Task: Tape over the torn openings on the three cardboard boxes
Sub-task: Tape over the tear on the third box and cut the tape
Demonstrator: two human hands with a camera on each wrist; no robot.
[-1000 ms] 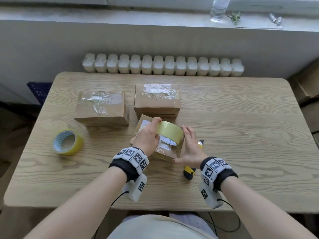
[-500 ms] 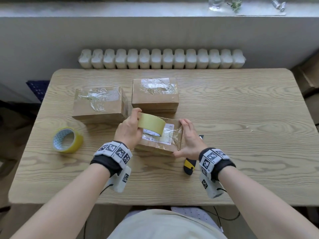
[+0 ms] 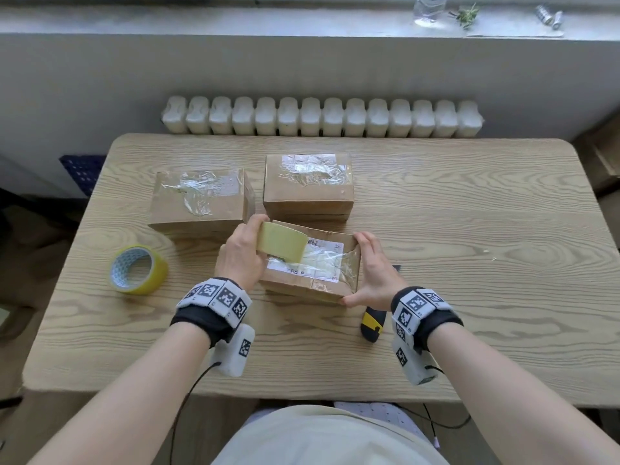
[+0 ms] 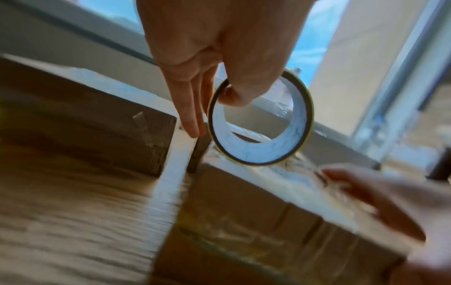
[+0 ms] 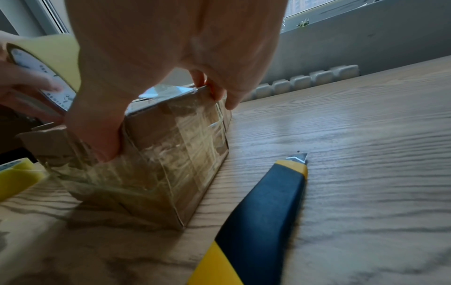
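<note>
Three cardboard boxes stand on the table. The left box [image 3: 198, 199] and the far box [image 3: 308, 186] carry wrinkled clear tape on top. The near box [image 3: 312, 266] [image 5: 165, 150] has a white label under clear tape. My left hand [image 3: 250, 243] [image 4: 219, 48] grips a pale yellow tape roll [image 3: 281, 246] [image 4: 261, 123] at the box's left end, thumb through the core. A strip runs from the roll across the box top. My right hand [image 3: 360, 268] [image 5: 158, 57] grips the box's right end, thumb on the near face, fingers over the far edge.
A second yellow tape roll [image 3: 137, 270] lies on the table [image 3: 469, 229] to the left. A black and yellow utility knife [image 3: 372, 325] [image 5: 263, 212], blade tip out, lies just right of the near box. A white radiator [image 3: 322, 115] lines the table's far edge.
My left hand has carried the roll from the box's right part to its left end, laying tape over the top. The right hand has stayed on the right end.
</note>
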